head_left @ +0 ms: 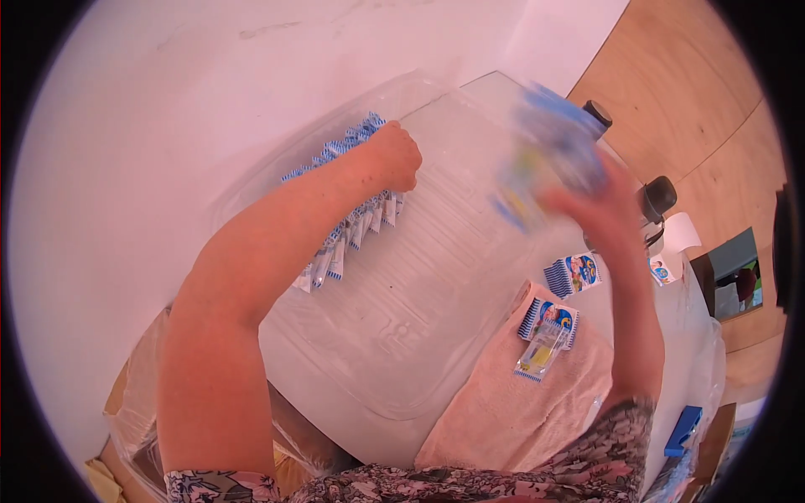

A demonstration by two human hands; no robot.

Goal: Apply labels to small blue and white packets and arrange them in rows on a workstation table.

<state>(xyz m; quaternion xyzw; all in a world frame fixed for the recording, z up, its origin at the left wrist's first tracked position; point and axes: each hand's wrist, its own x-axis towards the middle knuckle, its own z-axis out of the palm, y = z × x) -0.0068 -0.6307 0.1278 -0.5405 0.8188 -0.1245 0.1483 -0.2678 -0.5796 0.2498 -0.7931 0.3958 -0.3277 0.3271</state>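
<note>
A slanting row of small blue-and-white packets [367, 225] stands packed together along the left side of a clear plastic tray [394, 335]. My left hand [398, 159] is closed at the far end of this row, its forearm crossing above the packets. Its fingertips are turned away, so what they hold, if anything, is hidden. To the right, above the tray's far right side, my right hand [599, 197] grips a bunch of blue-and-clear packets [553, 138]. Both hand and bunch are smeared by motion, and the number of packets cannot be made out.
A pink towel [503, 411] lies at the tray's right, with two packets [542, 352] on it. Another packet [574, 273] rests just beyond. Black-topped objects [658, 199] stand by the wooden panel [671, 75]. A blue object [683, 432] sits at lower right.
</note>
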